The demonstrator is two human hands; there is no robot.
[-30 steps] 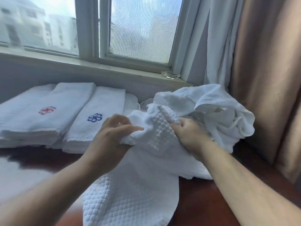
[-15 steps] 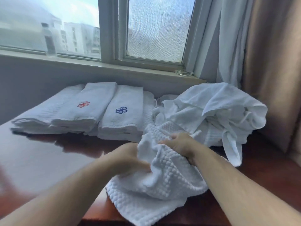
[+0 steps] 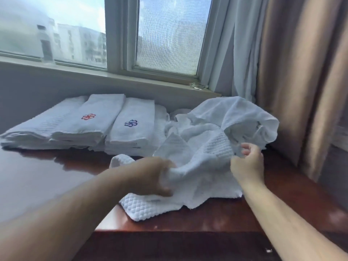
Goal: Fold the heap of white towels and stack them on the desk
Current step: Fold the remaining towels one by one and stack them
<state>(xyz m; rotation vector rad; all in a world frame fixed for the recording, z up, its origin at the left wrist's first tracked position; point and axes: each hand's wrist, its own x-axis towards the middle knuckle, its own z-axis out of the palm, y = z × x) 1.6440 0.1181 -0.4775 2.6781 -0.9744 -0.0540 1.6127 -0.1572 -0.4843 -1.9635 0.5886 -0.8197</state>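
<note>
Left hand point(image 3: 156, 176) grips the waffle towel point(image 3: 203, 166), right hand point(image 3: 248, 163) pinches its edge, lower centre on a glossy reddish desk point(image 3: 207, 219); window point(image 3: 169, 34) upper left, tan curtain point(image 3: 301, 72) right.

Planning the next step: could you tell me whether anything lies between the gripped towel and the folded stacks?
Nothing visible does; the waffle towel, gripped by the left hand, lies right beside the folded stacks on the desk.

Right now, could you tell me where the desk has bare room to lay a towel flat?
The front-left desk is bare, bordered by the folded stacks behind and the waffle towel to its right. A narrow strip runs beside the curtain. Stacks and heap crowd the back.
</note>
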